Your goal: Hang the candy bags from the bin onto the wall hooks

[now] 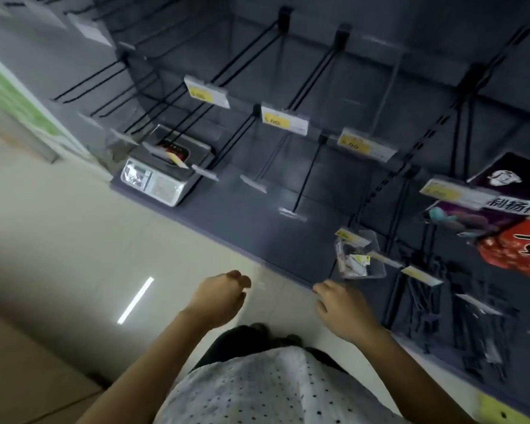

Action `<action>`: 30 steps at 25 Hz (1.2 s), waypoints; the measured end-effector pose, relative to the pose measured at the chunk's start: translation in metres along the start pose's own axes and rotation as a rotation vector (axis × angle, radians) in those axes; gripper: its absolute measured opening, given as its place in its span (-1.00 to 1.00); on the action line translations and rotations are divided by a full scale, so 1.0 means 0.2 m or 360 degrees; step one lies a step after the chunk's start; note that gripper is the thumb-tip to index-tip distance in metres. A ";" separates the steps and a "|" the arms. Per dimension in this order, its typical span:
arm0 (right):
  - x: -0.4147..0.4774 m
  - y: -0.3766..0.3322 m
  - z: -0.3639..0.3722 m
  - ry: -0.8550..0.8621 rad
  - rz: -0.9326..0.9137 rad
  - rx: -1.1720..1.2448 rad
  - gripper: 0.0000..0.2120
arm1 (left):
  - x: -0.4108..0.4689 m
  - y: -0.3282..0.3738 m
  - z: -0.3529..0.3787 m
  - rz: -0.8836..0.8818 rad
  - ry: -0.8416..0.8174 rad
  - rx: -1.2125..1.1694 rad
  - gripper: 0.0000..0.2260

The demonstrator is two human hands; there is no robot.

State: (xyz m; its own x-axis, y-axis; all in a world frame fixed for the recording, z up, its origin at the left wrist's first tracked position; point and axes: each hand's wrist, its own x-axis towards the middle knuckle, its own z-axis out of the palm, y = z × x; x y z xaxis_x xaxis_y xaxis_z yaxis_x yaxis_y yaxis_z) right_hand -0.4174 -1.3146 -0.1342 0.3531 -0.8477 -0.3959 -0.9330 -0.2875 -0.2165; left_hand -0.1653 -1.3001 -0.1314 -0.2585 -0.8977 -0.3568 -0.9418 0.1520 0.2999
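Black wall hooks (pixel 311 78) stick out from a dark grey panel, most of them bare, each ending in a price tag (pixel 283 119). At the far right, dark purple and red candy bags (pixel 514 221) hang on hooks. No bin is in view. My left hand (pixel 219 298) hovers low over the pale floor with its fingers curled in and nothing in it. My right hand (pixel 341 307) hangs near the edge of the dark base shelf, fingers loosely apart, empty. The picture is blurred by motion.
A silver weighing scale (pixel 162 168) sits on the dark base shelf (pixel 257 228) at the left. A small clear box (pixel 360 258) with paper tags stands on the shelf near my right hand. Green-and-white signage (pixel 19 108) is far left. My dotted shirt fills the bottom.
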 end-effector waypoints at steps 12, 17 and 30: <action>0.23 0.10 0.05 -0.0491 -0.0790 -0.0464 -0.73 | -0.58 0.29 0.52 -0.1199 0.0340 -0.0503 -0.72; 0.06 -0.17 0.18 -0.0734 -0.1406 -0.0802 -0.72 | -1.00 0.83 0.87 -0.1751 0.0448 -0.0958 -0.73; -1.62 -1.03 1.08 -0.1189 -0.2874 -0.1288 -0.76 | -2.01 2.21 1.81 -0.3358 0.1231 -0.1772 -0.75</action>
State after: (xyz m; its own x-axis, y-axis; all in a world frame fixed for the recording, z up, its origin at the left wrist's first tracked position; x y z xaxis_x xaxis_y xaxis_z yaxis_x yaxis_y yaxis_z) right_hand -0.3243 -0.8834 -0.1536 0.4410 0.7576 -0.4812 0.6461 -0.6401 -0.4157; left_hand -0.5551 -0.7212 -0.1763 0.7126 0.4939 -0.4982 0.6895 -0.6242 0.3674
